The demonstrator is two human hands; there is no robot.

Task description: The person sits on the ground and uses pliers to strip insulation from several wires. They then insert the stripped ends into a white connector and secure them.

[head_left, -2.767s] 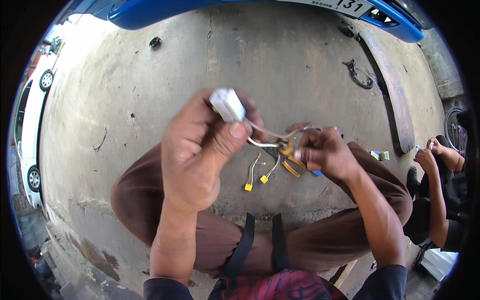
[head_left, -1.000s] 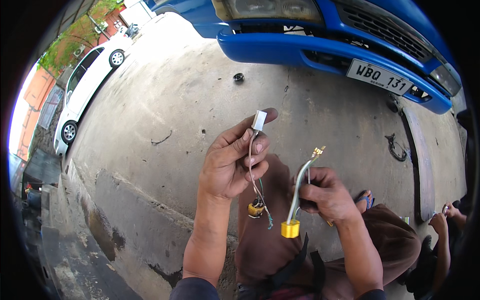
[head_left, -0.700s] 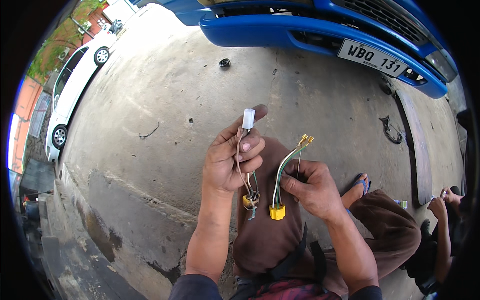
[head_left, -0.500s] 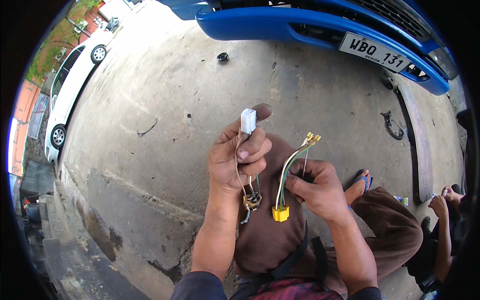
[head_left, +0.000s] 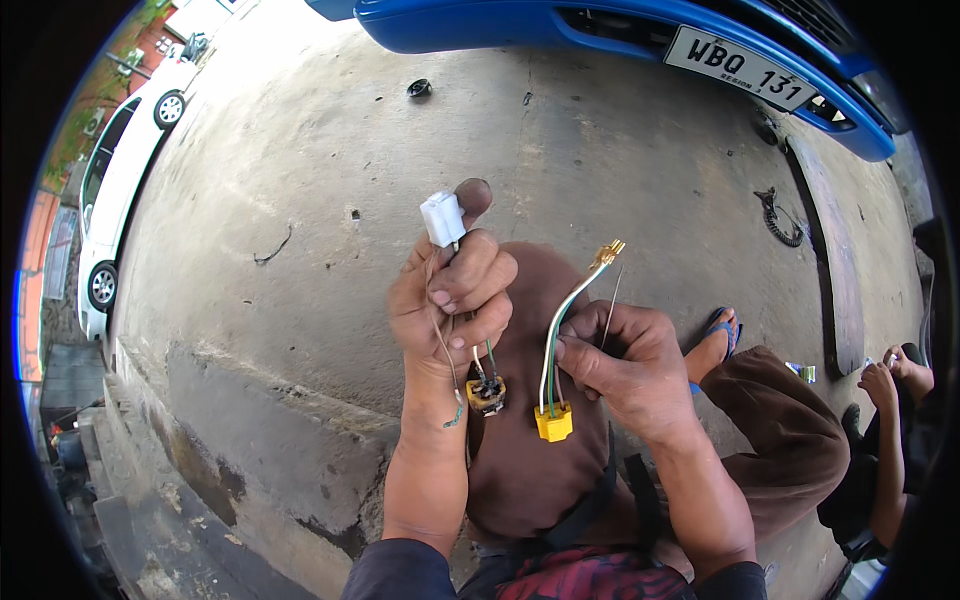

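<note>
My left hand [head_left: 455,300] is closed round a white plastic connector [head_left: 443,219], held up between thumb and fingers. Its wires run down to a scorched yellow socket [head_left: 486,396] hanging below the palm; a loose wire end with frayed green insulation [head_left: 455,415] dangles beside it. In my right hand [head_left: 620,370], thumb and forefinger pinch a bundle of white and green wires [head_left: 556,335]. Brass terminals [head_left: 609,253] tip its upper end, and a clean yellow socket [head_left: 553,424] hangs from the lower. A thin metal pin [head_left: 612,305] also sticks up from those fingers.
My brown-trousered knee [head_left: 535,480] is under both hands. Ahead stands a blue vehicle bumper [head_left: 500,28]; a white car [head_left: 118,190] is far left. A wooden plank [head_left: 832,270] and a coiled black cable [head_left: 778,218] lie right. Another person's hands [head_left: 885,378] show at the right edge.
My left hand has shifted slightly left and up with the white connector, which now tilts. The brass terminals in my right hand have drawn closer together. The view has shifted a little.
</note>
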